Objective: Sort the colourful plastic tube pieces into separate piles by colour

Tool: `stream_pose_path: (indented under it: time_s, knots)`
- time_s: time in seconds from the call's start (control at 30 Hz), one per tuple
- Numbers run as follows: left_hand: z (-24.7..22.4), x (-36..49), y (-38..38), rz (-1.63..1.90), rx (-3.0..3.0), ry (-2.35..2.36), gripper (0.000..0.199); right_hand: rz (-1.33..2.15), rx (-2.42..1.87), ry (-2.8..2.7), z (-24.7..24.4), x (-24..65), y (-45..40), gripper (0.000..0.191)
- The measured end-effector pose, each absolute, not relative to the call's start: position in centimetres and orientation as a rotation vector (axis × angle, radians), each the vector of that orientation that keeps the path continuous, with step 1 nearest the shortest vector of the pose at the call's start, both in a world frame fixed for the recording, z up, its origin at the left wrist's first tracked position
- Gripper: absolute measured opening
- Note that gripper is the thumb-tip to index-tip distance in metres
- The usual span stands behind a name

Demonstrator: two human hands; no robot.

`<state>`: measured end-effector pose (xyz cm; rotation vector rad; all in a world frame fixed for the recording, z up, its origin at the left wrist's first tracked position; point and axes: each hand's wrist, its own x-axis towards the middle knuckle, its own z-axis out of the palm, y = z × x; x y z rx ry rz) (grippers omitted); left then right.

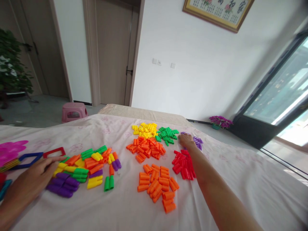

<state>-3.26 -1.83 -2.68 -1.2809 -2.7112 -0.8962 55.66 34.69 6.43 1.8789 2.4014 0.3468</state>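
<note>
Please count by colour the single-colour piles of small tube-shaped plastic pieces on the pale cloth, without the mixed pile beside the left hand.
Yellow plastic tube pile: 1
Green plastic tube pile: 1
Orange plastic tube piles: 2
Red plastic tube pile: 1
Purple plastic tube pile, partly hidden by the right hand: 1
Total: 6

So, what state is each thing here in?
Left hand: at mixed pile, grip unclear
Mixed pile: colours jumbled
Right hand: on purple pieces, grip unclear
Purple pieces: partly covered
Yellow pile: heaped
Green pile: heaped
Red pile: clustered
Orange pieces: two heaps
Pink stool: upright
Middle door: seemingly shut
</note>
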Motion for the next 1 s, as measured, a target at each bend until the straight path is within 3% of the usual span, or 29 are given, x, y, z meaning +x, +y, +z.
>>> stream_pose_path:
  time_s: [0.17, 0.37, 0.6, 0.77, 0.93, 1.0]
  knots:
    - [-3.3, -3.9, -1.8, -0.892, -1.426, -2.736, 0.048, 0.371, 1.794, 2.574, 8.0, 51.9, 33.6, 0.041]
    - [-1.9, -2.9, -1.9, -0.922, -1.438, -2.780, 0.049, 0.152, 1.138, 3.037, 7.2, 45.7, 32.0, 0.037]
    - [-0.5, -1.5, -2.3, -0.917, -1.443, -2.798, 0.054, 0.142, 1.450, 2.884, 6.0, 46.5, 32.0, 0.026]
    - [-0.5, -1.5, -2.2, -0.910, -1.451, -2.805, 0.054, 0.177, 1.725, 2.836, 6.8, 48.7, 30.9, 0.042]
    - [-1.1, -2.0, -2.2, -0.902, -1.482, -2.786, 0.054, 0.029, 2.061, 2.536, 6.9, 50.3, 29.4, 0.085]
    - [-1.5, -2.4, -2.2, -0.897, -1.504, -2.766, 0.053, -0.074, 2.072, 2.463, 6.5, 50.6, 29.5, 0.085]
